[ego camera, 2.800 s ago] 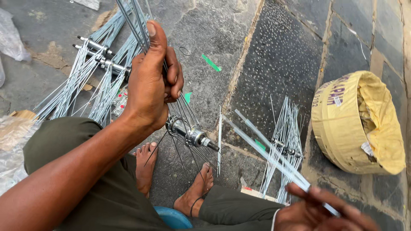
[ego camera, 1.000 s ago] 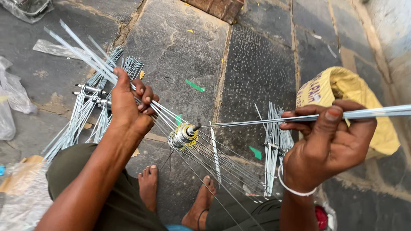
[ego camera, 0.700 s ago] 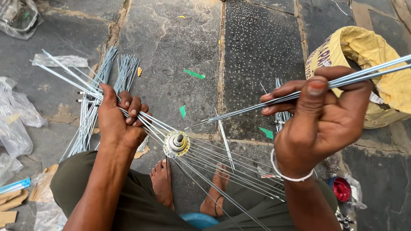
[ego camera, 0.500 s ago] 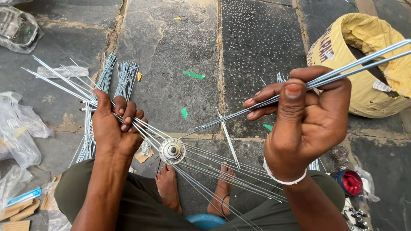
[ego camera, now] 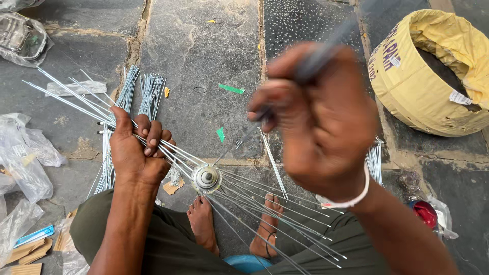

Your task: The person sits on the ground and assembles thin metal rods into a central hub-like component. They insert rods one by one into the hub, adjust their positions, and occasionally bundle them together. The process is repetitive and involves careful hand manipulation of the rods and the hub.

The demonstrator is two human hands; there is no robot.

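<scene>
Spokes (ego camera: 265, 214) fan out from a small metal hub (ego camera: 206, 178) held above the person's lap and bare feet, over the stone floor (ego camera: 193, 61). They look thin, stiff yet springy, light one by one but awkward as a bunch, since the loose ends splay and could snag or poke. Smooth plated wire of this kind is likely slippery, so a bunch is best gripped close to the hub, where the rods run together, and a single rod nearer its middle to keep it from whipping.

Hands: the left hand (ego camera: 135, 150) is closed tight around a bundle of spokes just up and left of the hub, their free ends pointing toward the floor's upper left. The right hand (ego camera: 321, 122) is raised near the camera and blurred; its fingers appear pinched narrow on 1 long spoke running down to the hub.

Containers: a round yellow wrapped drum (ego camera: 423, 81) sits at the floor's upper right edge, its top open; the inside is dark and I cannot tell what it holds. Clear plastic bags (ego camera: 25, 158) lie along the left edge, seemingly emptied. More loose spokes (ego camera: 145, 94) lie in 2 flat bunches on the floor beyond the left hand, and another bunch (ego camera: 375, 160) lies partly hidden behind the right wrist.
</scene>
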